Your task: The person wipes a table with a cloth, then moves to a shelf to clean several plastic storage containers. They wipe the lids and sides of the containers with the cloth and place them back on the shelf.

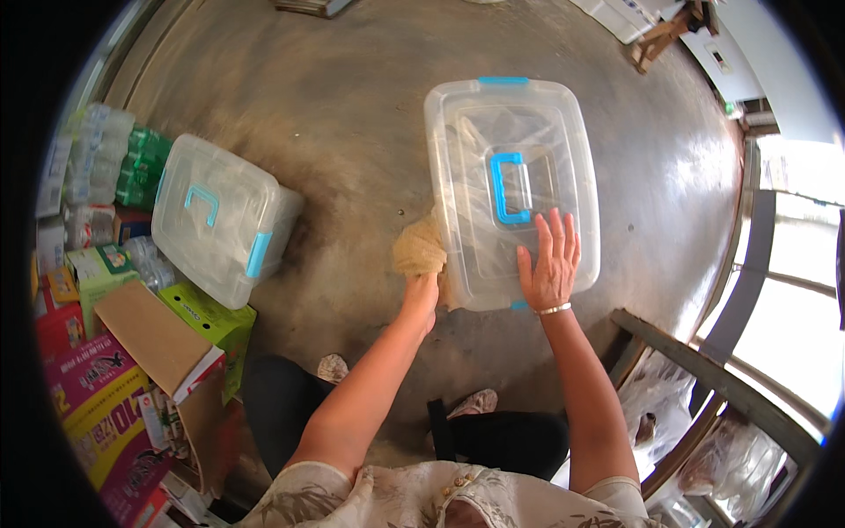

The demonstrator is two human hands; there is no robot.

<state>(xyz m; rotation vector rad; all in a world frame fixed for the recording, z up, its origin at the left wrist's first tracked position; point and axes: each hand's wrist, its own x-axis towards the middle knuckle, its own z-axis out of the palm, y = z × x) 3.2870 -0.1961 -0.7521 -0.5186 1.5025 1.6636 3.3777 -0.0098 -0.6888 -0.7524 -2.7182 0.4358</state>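
A clear plastic storage box [462,264] with a blue carry handle [500,188] on its lid stands in front of me on the floor. My right hand [553,264] lies flat on the lid's near right part, fingers spread, a bracelet at the wrist. At the box's left side, my left hand [426,284] has a tan cloth [420,247] over it; the fingers are hidden by the cloth. A second clear box [228,244] with light blue latches stands to the left, its lid on.
Packs of bottles [99,152], green bottles [142,165] and cartons [158,336] crowd the left side. A wooden frame [719,383] with plastic bags [660,396] is at the lower right. A wooden stand [660,43] is at the upper right.
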